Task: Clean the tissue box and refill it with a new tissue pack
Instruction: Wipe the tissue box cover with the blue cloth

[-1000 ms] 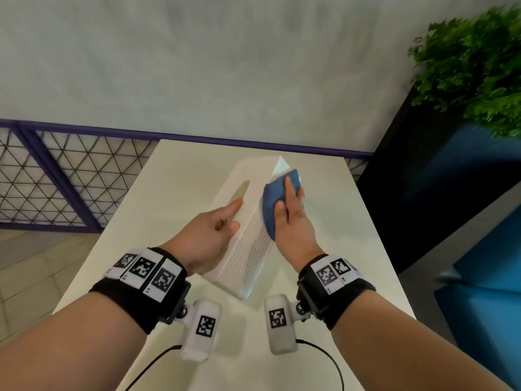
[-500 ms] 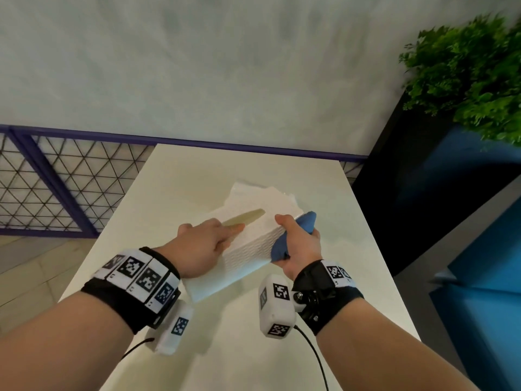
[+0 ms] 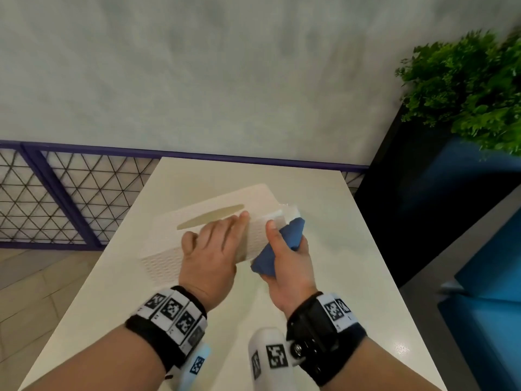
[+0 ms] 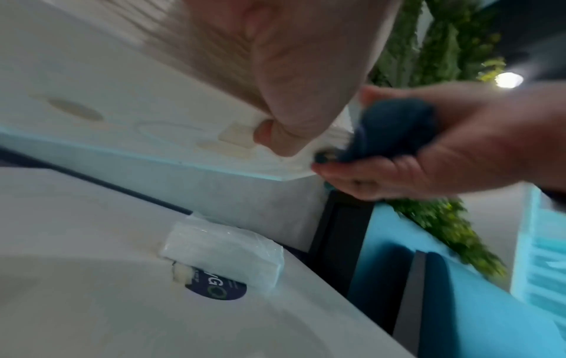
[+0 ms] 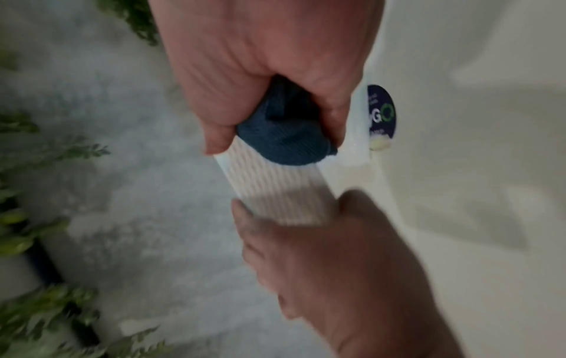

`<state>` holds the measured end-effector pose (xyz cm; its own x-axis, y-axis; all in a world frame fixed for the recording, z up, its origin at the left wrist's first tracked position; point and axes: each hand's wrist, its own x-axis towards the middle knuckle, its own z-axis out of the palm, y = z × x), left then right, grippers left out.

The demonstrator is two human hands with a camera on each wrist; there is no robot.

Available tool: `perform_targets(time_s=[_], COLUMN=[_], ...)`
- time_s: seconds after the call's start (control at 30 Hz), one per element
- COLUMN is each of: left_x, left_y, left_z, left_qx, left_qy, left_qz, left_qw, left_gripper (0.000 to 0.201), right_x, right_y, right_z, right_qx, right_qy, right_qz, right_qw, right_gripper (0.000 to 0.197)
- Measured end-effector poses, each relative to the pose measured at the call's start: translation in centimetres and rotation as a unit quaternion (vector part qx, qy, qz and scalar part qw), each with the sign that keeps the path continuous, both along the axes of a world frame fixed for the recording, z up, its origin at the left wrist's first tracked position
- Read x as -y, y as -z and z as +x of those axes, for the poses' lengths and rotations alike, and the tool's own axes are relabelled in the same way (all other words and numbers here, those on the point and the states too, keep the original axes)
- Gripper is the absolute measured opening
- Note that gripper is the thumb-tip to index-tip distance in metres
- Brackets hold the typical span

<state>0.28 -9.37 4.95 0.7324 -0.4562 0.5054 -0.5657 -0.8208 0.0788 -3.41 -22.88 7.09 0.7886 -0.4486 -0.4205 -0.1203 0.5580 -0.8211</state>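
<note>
White ribbed plastic, the tissue box (image 3: pixel 203 221) now lies turned slot-up near the table's (image 3: pixel 352 249) centre, held above it; the left hand (image 3: pixel 214 249) clamps its near side. At three o'clock the right hand (image 3: pixel 284 258) grips the blue cloth (image 3: pixel 279 249) against its end. Wiping looks nearly finished; the new tissue pack (image 4: pixel 223 252) waits beyond.

round dark sticker (image 4: pixel 219 288) on table, partly readable "GO"

one white tissue box (image 3: pixel 197 230), one blue cloth (image 3: pixel 277 249), one wrapped tissue pack (image 4: pixel 223 252), one round dark sticker (image 4: pixel 219 289) beside it, one white table (image 3: pixel 338 277). two hands: one left hand (image 3: pixel 211 249), one right hand (image 3: pixel 290 275). two wrist bands with printed markers. one leafy plant (image 3: pixel 473 88) in one dark planter.
</note>
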Motion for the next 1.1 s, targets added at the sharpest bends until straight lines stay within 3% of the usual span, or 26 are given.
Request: perform_targets(time_s=[0.07, 0.13, 0.2, 0.3, 0.4, 0.5, 0.63, 0.73, 0.8, 0.9, 1.0, 1.07, 1.1], left_x=[-1.0, -1.9, -2.3, -2.4, -1.7, -1.0, -1.3, -1.5, -1.4, -1.1, -1.3, -1.5, -1.5], left_y=[-0.4, -0.6, -0.3, 0.5, 0.3, 0.4, 0.6, 0.7, 0.8, 0.9, 1.3, 1.7, 1.5], left_z=[0.6, 0.9, 1.2, 1.5, 1.1, 0.7, 0.7, 0.8, 0.9, 1.3, 1.8, 2.1, 2.1], left_qx=[0.0, -0.009, -0.02, -0.061, -0.104, -0.121, -0.129, -0.141, -0.141, -0.122, -0.13, -0.123, -0.125], left_qy=[-0.018, -0.026, -0.036, -0.04, -0.034, -0.05, -0.026, -0.031, -0.03, -0.012, -0.015, -0.009, -0.003], left_qz=[-0.048, -0.086, -0.111, -0.144, -0.192, -0.24, -0.291, -0.284, -0.287, -0.29, -0.237, -0.202, -0.237], left_qw=[0.999, 0.996, 0.993, 0.987, 0.975, 0.962, 0.948, 0.948, 0.947, 0.949, 0.963, 0.972, 0.963], left_gripper=[0.09, 0.075, 0.067, 0.073, 0.075, 0.067, 0.069, 0.07, 0.072, 0.072, 0.055, 0.055, 0.057], right_x=[1.3, 3.0, 4.2, 3.7, 1.2, -1.4, -0.3, 2.1, 2.0, -1.0, -3.7, -3.3, -2.6], right_y=[0.0, -0.4, -1.5, -2.9, -3.2, -2.7, -1.8, -1.5, -1.6, -1.9, -1.6, -1.1, -1.0], right_z=[-0.7, -0.8, -0.5, 0.6, 0.5, -0.6, 0.1, 1.9, 2.3, 0.5, -2.2, -2.2, -1.6], right_qx=[0.026, 0.029, 0.025, 0.042, 0.064, 0.078, 0.139, 0.132, 0.099, 0.072, 0.115, 0.134, 0.136], right_qy=[-0.009, 0.009, 0.02, -0.012, -0.108, -0.205, -0.217, -0.151, -0.124, -0.169, -0.21, -0.206, -0.198], right_qz=[-0.017, -0.047, -0.132, -0.265, -0.388, -0.518, -0.57, -0.546, -0.543, -0.587, -0.626, -0.627, -0.619], right_qw=[0.999, 0.998, 0.991, 0.963, 0.913, 0.827, 0.78, 0.813, 0.825, 0.788, 0.742, 0.739, 0.748], right_gripper=[0.043, 0.041, 0.038, 0.038, 0.06, 0.08, 0.073, 0.055, 0.058, 0.065, 0.061, 0.059, 0.058])
